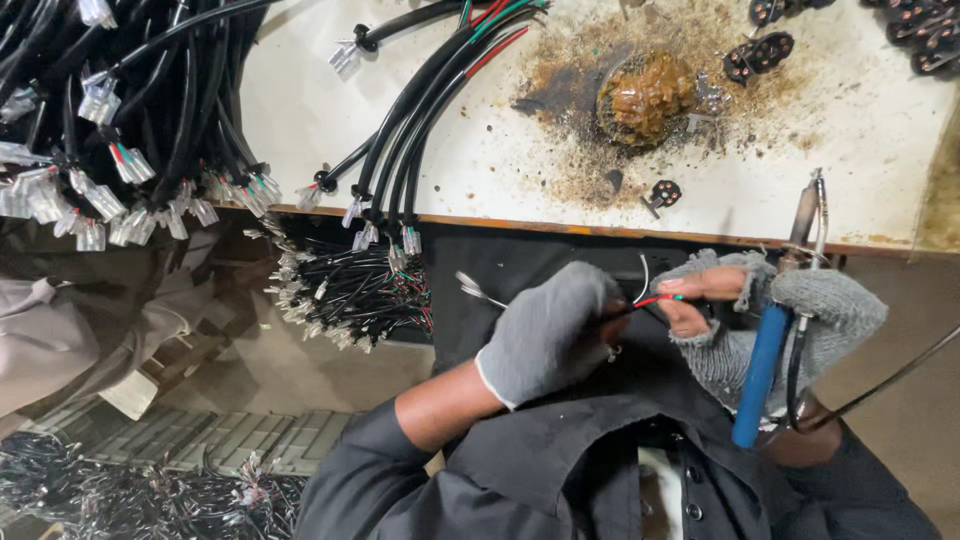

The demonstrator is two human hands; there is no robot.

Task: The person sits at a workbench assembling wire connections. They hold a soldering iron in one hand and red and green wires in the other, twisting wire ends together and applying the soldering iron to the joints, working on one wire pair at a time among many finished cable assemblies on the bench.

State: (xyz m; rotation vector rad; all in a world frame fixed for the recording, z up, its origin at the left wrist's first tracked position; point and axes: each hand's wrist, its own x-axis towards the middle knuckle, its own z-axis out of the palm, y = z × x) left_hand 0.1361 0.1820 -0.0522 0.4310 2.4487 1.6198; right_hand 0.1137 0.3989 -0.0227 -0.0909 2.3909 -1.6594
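While I'm leaning over the white workbench (320,110), which is looking pretty grimy with that brown burnt patch and the lump of flux (645,95) up top, I'm working down in my lap with the big bundles of black cables (150,110) hanging off to the side. My left hand (548,335), in its grey glove, is closing around a cable end and steadying it, fingers curled shut on it. My right hand (770,320) is doing double duty: bare fingertips are pinching the thin red wire (655,299) with its green bit at the tip, while the blue-handled soldering iron (765,370) is sitting tucked in the same fist, tip pointing up toward the bench edge. So I'd say I'm lining up wire ends for a joint, and the next bit is probably going to need the iron swung round to the strands without letting them drift apart. Honestly can't make out the actual joint, my left glove is covering most of it, and the white wire (643,278) curling behind is disappearing out of sight. Iron tip is hard to read against the clutter too.
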